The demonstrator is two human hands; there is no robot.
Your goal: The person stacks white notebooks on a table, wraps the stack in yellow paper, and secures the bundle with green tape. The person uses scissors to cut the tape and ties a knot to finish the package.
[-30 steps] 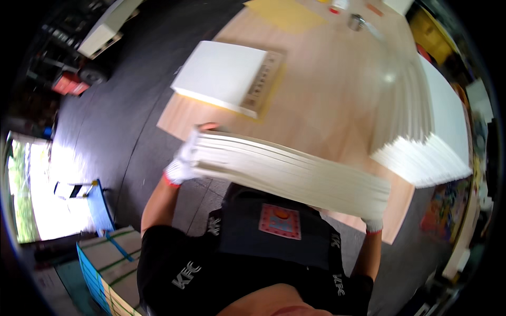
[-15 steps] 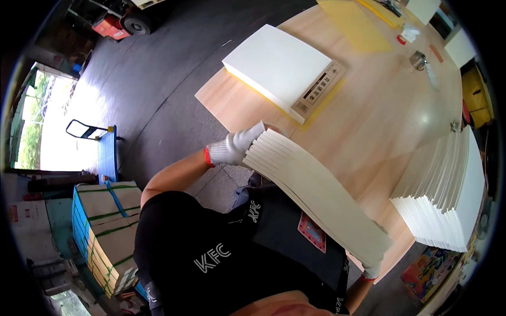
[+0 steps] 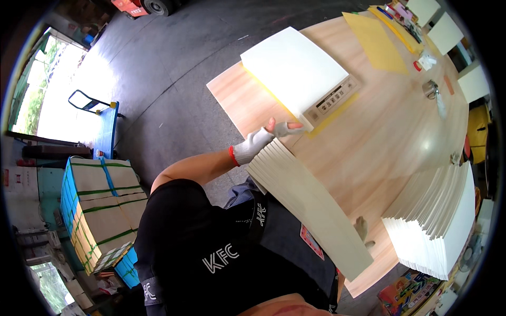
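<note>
From my end of the feed, the bundle of grey-beige boards [image 3: 316,210] slants across the person's front, over the table's near edge; whether it rests on the wood I can't tell. The gloved left hand [image 3: 255,145] is at its upper end, thumb and fingers stretched apart, pointing over the tabletop. The right hand [image 3: 361,227] is mostly hidden behind the lower end — a few fingertips show, and I can't tell how they grip.

The wood-grain table [image 3: 390,137] bears a white-topped stack [image 3: 292,68] with a brown printed side, set over yellow sheeting, and farther off a yellow sheet [image 3: 374,45] and a small metal cup [image 3: 429,89]. At its right side I see a fanned stack of boards [image 3: 416,242], white on one face.

Beyond lies a dark grey floor [image 3: 179,110] — a blue platform trolley [image 3: 107,129], a green-strapped pallet load [image 3: 108,205], a red forklift [image 3: 132,7] cut off above, and a glaring doorway [image 3: 39,100] at left.
</note>
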